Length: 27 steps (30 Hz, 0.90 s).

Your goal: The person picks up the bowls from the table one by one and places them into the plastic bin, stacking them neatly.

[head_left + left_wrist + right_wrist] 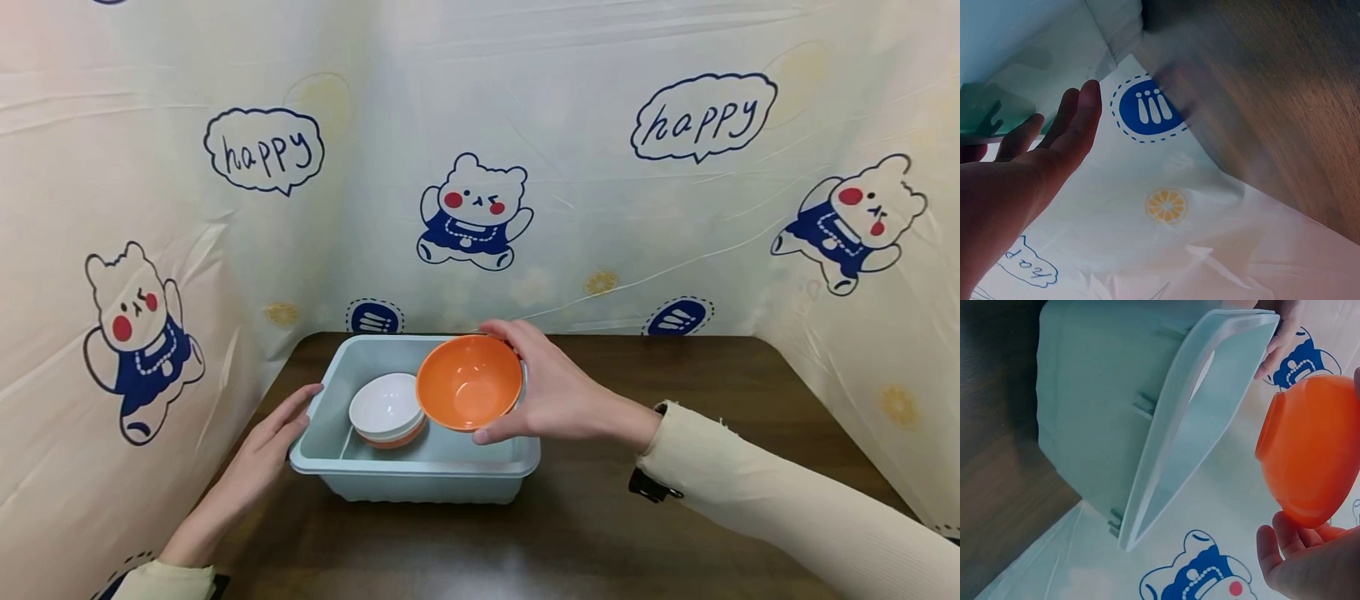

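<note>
An orange bowl [469, 383] is held tilted above the right part of a pale blue-green plastic basin [416, 468], its inside facing the head camera. My right hand [558, 392] grips it by its right side, thumb at the near rim and fingers at the far rim. In the right wrist view the orange bowl [1313, 447] stands apart from the basin [1104, 394]. Inside the basin, at its left, sits a stack with white bowls [386, 408] over an orange one [397, 439]. My left hand [266, 442] touches the basin's left rim with fairly straight fingers.
The basin stands on a dark brown wooden table [637, 517], toward its left side. A pale curtain [585, 208] printed with bears and "happy" bubbles hangs behind the table and at both sides.
</note>
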Tool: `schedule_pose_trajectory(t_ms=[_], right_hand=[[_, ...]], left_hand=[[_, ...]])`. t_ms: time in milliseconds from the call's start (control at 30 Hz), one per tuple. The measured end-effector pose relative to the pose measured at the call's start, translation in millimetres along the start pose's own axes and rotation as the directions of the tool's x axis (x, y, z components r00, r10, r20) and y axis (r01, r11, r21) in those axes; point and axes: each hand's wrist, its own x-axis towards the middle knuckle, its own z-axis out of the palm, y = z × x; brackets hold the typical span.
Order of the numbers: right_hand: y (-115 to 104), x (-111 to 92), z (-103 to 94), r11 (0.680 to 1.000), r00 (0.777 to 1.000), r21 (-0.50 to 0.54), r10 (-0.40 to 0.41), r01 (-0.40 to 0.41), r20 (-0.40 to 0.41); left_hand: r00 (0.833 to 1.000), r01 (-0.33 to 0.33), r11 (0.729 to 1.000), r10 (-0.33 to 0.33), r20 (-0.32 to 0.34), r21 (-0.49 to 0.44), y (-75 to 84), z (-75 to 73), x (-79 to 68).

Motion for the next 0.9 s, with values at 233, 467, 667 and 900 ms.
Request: schedule_pose_trajectory(t_ms=[233,467,667,900], right_hand=[[-2,10,7.9,1.0,1.0,0.006,-0.004,0.004,0.011],[-6,22,15.7,1.0,1.0,0.017,0.003,-0.003,0.02],[-7,35,24.1,1.0,1.0,0.026,0.011,-0.012,0.028],[-9,50,31.4,1.0,0.999,-0.007,0.018,-0.018,0.05]], left_hand=[[1.0,-0.005,1.0,0.005,0.005,-0.02,-1.2,0.3,0.1],[1.0,0.005,1.0,-0.005,0.005,-0.006,-1.4,-0.3,0.0],[1.0,0.001,1.0,-0.001,0.004,0.002,-1.3,-0.8,0.0],[1.0,0.011,1.0,-0.011,0.013,0.013,-1.4,-2.0,-0.1]])
